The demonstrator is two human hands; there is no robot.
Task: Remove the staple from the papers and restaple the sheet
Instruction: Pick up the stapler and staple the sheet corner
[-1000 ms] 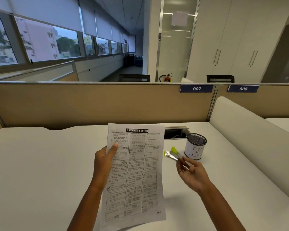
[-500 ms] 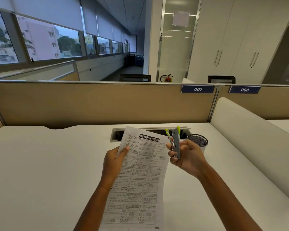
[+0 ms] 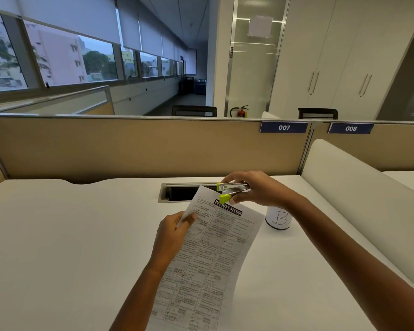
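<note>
The printed papers (image 3: 215, 249), headed "BANKING SYSTEM", are held up over the white desk by my left hand (image 3: 175, 237), which grips their upper left edge with the thumb on the front. My right hand (image 3: 256, 189) holds a small metal stapler (image 3: 232, 190) with lime-green ends, lying sideways with its jaws pointing left. The stapler's green tip sits at the top edge of the papers, near the heading. Whether the paper is between the jaws I cannot tell. No staple is visible.
A white cup marked "B" (image 3: 279, 217) stands on the desk (image 3: 69, 235) right of the papers, under my right wrist. A cable slot (image 3: 177, 192) opens in the desk behind the papers. Tan partitions (image 3: 129, 146) close off the back, and a white divider (image 3: 359, 192) the right.
My right hand turned the stapler from upright to sideways and brought it to the top edge of the papers. My left hand tilted the papers to the right.
</note>
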